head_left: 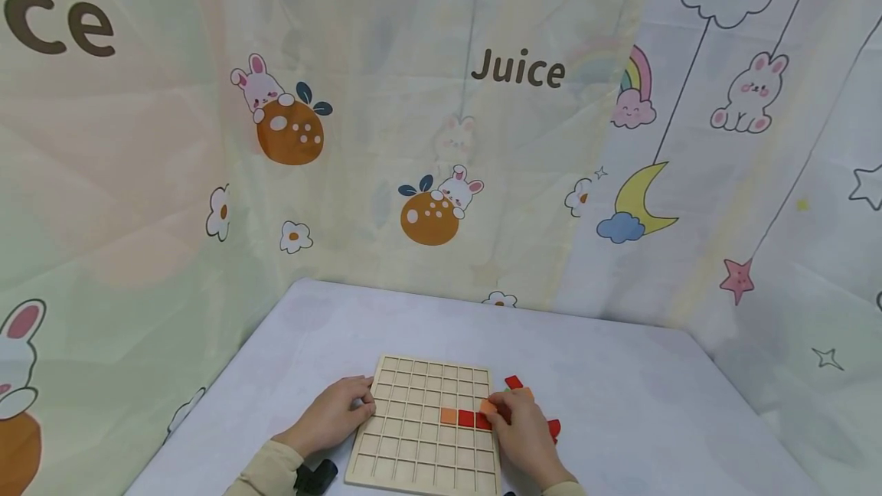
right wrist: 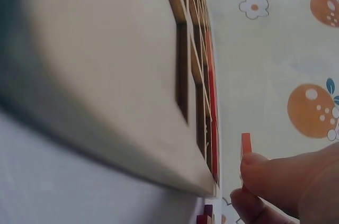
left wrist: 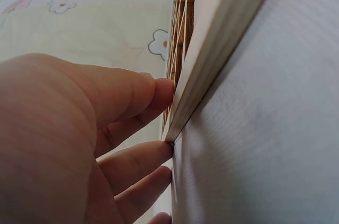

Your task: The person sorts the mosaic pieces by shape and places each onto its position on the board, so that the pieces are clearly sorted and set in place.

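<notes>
A pale wooden grid board (head_left: 406, 451) lies on the table, with an orange square tile (head_left: 449, 416) and two red tiles (head_left: 467, 419) in a row across its right half. My right hand (head_left: 527, 438) pinches another orange tile (head_left: 487, 406) between thumb and fingertips, over the board's right edge. The right wrist view shows this held tile (right wrist: 246, 143) on edge, raised beside the board's side. At the opposite edge, my left hand (head_left: 338, 413) touches the board. Its fingertips (left wrist: 165, 90) meet the wooden rim in the left wrist view, holding no tile.
Loose red pieces (head_left: 513, 382) and an orange piece (head_left: 527, 393) lie right of the board, partly behind the right hand. Another red piece (head_left: 554, 429) shows beyond that hand. A black object (head_left: 320, 476) is beside the left sleeve. Printed cloth hangs behind the white table (head_left: 620, 389).
</notes>
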`<state>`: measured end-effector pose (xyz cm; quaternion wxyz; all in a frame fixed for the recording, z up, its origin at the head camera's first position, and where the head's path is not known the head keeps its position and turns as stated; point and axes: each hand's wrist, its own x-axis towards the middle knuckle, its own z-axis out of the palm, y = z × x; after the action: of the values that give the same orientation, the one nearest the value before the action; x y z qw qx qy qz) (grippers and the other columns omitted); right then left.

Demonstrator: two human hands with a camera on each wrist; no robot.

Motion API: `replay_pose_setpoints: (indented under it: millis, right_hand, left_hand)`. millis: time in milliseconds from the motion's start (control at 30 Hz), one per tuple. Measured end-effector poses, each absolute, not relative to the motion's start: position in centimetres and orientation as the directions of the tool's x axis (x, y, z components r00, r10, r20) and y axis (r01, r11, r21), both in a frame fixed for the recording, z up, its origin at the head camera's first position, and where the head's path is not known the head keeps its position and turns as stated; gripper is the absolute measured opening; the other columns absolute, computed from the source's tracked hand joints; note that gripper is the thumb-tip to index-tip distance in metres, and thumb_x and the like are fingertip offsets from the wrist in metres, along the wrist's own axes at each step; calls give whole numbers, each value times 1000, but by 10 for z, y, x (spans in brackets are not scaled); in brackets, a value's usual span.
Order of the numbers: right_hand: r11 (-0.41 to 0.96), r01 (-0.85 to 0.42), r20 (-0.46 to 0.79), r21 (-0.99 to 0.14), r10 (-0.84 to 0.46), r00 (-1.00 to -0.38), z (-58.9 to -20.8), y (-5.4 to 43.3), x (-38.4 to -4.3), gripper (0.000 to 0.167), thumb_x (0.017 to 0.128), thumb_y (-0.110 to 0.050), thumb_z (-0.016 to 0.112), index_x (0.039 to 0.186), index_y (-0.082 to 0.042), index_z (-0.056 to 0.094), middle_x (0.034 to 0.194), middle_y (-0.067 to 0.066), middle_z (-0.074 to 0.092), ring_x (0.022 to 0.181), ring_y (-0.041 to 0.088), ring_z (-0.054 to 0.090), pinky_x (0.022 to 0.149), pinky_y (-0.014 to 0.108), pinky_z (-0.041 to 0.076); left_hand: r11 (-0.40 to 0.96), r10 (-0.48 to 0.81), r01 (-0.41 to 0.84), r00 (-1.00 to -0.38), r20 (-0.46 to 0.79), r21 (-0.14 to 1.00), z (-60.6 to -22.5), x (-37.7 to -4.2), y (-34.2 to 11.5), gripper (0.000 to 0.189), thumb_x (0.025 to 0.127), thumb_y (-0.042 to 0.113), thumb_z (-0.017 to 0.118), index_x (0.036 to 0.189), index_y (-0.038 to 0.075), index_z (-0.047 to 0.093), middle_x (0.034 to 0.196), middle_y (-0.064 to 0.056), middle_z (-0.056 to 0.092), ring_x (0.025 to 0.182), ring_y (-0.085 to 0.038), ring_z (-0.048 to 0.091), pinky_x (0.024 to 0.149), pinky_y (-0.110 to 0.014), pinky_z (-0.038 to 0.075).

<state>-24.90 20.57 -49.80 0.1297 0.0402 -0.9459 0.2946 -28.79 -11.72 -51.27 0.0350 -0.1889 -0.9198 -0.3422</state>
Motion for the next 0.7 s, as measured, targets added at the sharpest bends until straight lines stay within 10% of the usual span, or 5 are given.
replay_pose_setpoints:
  millis: [700]
  right_hand:
    - [808,-236,284,-540,-89,-955,-496,188,-247,20,88,-17,74,107,-12,70,94,-5,58,81,9,55,67,25,51]
  left_hand:
    - [689,314,362,-930,191,628,-511,-287,-115,23,89,17,70,70,27,60,135,-15,58,132,-38,47,107,-59,37]
